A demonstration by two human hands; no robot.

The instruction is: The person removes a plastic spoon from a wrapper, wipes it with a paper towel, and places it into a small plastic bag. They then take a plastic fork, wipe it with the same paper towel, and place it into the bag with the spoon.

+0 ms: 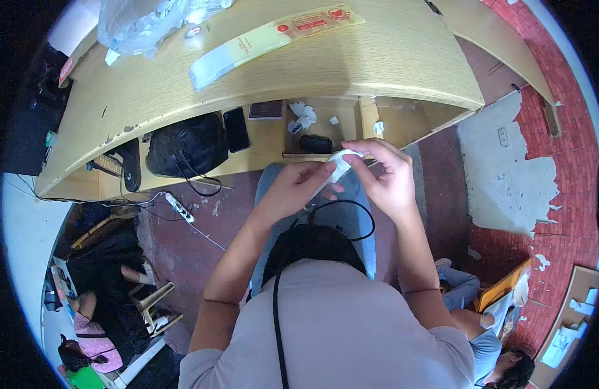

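Above the blue chair seat [362, 227], both hands meet on a small white piece [340, 166] that looks like folded tissue or paper. My left hand [295, 187] pinches its left side with thumb and fingers. From the other side, my right hand [389, 176] grips its upper right end, thumb and forefinger pressed on it. Fingers cover part of the piece. Just beyond the hands is an open drawer [345, 123] with crumpled white tissue [303, 115] and a dark case [316, 144] in it.
A wooden desk [377, 58] carries a long yellow-and-red packet [280, 40] and a clear plastic bag [140, 26]. Under its top lie a black bag [187, 144] and a phone [236, 129]. A power strip [179, 207] hangs at left. Other people sit at both sides behind.
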